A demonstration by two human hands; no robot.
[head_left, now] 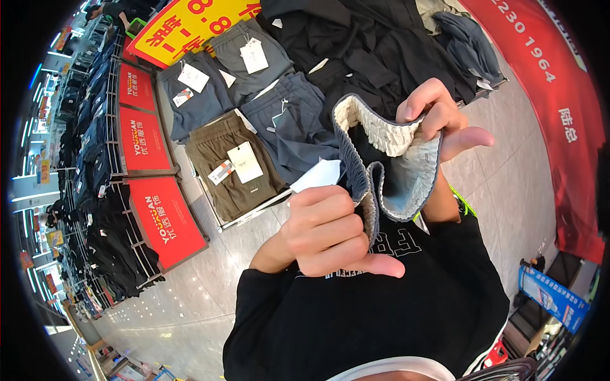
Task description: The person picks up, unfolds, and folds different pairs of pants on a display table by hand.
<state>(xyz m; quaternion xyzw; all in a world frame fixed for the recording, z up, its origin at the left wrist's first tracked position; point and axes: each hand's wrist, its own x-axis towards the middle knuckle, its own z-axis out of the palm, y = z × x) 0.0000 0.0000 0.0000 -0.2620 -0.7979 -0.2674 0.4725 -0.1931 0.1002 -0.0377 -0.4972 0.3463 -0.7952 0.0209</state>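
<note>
Between my hands is a pair of dark blue-grey pants point(358, 171), its gathered elastic waistband held up so that the cream inside point(387, 134) shows. My left hand point(326, 232) is closed on the near left side of the waistband, thumb stretched out to the right. My right hand point(441, 117) pinches the far right side of it, thumb also sticking out. The waistband stands partly open in a bent loop. A white paper tag point(319, 176) shows beside my left hand. The pants' legs are mostly hidden behind my hands.
A display table ahead holds folded brown pants point(234, 171), grey-blue pants point(286, 124) and a heap of black garments point(375, 54). A yellow price sign point(190, 28) stands behind. Racks with red panels point(143, 140) line the left; a red banner point(540, 82) is at right.
</note>
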